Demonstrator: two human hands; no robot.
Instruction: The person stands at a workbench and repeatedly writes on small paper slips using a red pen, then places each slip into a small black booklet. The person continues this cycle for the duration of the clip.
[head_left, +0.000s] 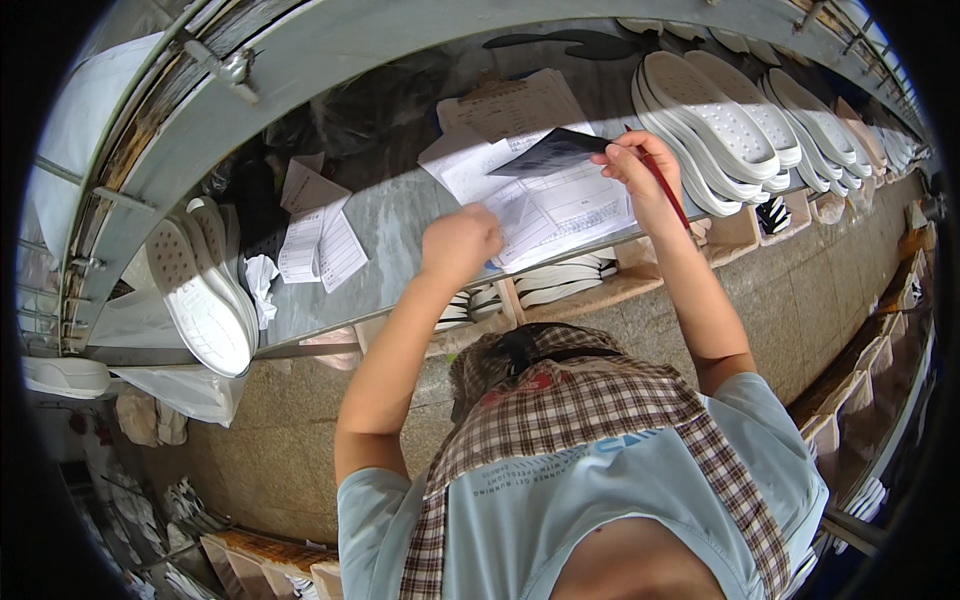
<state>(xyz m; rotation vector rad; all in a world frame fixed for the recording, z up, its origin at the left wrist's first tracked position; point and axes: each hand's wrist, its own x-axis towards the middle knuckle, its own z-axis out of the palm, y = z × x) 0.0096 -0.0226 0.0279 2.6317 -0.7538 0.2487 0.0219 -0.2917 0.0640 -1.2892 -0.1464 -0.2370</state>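
Observation:
My left hand (460, 243) is curled into a fist and rests on the white printed sheets (560, 205) that lie on the grey metal shelf (400, 225). My right hand (640, 168) is raised over the same sheets. It grips a red pen (668, 190) and pinches the corner of a dark grey card (548, 155), which hangs lifted above the paper. A brown sheet (515, 105) lies behind the white ones.
Rows of white shoe soles (735, 125) stand on edge along the shelf to the right. More soles (200, 290) lean at the left end, beside smaller paper slips (320, 245). Below run wooden compartments (590, 290) with soles and a stone-like ledge (780, 290).

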